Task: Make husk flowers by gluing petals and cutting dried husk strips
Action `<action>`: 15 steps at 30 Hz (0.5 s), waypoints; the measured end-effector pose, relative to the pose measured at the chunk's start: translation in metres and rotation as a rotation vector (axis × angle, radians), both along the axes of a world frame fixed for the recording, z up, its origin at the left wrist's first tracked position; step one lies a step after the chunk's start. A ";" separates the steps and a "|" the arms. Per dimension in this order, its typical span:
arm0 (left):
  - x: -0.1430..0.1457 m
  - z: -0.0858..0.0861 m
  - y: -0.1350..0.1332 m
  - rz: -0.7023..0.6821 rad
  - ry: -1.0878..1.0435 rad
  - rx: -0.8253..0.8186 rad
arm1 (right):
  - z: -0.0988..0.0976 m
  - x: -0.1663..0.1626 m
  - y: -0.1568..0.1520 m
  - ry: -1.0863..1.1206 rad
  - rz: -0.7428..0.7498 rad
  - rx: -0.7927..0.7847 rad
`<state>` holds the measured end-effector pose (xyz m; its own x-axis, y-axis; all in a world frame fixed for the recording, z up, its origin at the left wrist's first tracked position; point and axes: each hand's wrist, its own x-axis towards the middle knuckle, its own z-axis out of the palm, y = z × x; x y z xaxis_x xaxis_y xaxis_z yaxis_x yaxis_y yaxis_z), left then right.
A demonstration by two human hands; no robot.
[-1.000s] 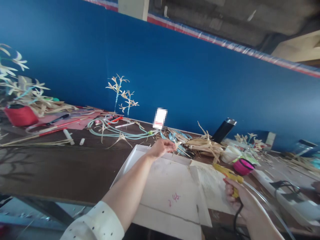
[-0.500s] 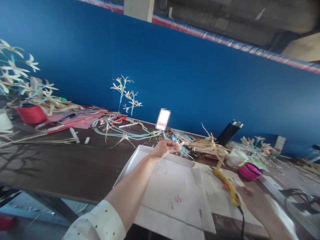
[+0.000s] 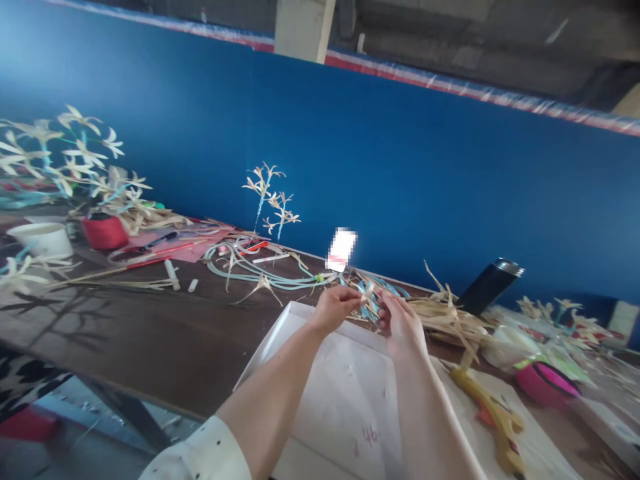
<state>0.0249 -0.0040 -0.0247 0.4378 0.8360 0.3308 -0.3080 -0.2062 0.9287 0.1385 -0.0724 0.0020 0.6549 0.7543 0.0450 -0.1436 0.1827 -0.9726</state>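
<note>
My left hand point(image 3: 337, 310) pinches a small pale husk-like flower piece point(image 3: 369, 291) between thumb and fingertips, above the far edge of a shallow white box lid point(image 3: 345, 393). Just to its right, my right hand point(image 3: 403, 321) has its fingers drawn together close to the same piece; what lies between them is too small to make out. Behind both hands are light blue ribbon strips point(image 3: 369, 308) and a heap of dry tan husks point(image 3: 445, 317). To the right of my right forearm, a yellow glue gun point(image 3: 493, 417) with an orange trigger rests on paper.
A phone point(image 3: 342, 250) leans near the blue wall point(image 3: 400, 180). At right are a black flask point(image 3: 493, 287) and a pink pouch point(image 3: 545, 383). Pale-blue tubing point(image 3: 260, 280), finished husk flowers point(image 3: 263, 187), a red pouch point(image 3: 105, 231) and a white cup point(image 3: 45, 239) stand left.
My right hand has come in from the lower right, by the glue gun, to meet my left hand. The left still holds the pale piece. The view has shifted slightly left.
</note>
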 end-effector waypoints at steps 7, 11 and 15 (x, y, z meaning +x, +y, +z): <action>0.002 -0.003 0.002 0.047 0.056 0.010 | -0.019 -0.003 0.007 0.096 0.147 0.062; 0.003 -0.006 0.001 0.051 0.082 0.066 | -0.020 0.000 0.004 0.063 0.179 0.077; 0.002 -0.005 -0.002 0.015 0.085 0.084 | -0.019 0.002 0.001 0.095 0.182 0.080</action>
<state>0.0265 -0.0060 -0.0299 0.4547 0.8137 0.3620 -0.2253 -0.2882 0.9307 0.1403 -0.0714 -0.0171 0.5122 0.8572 0.0535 -0.2718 0.2209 -0.9367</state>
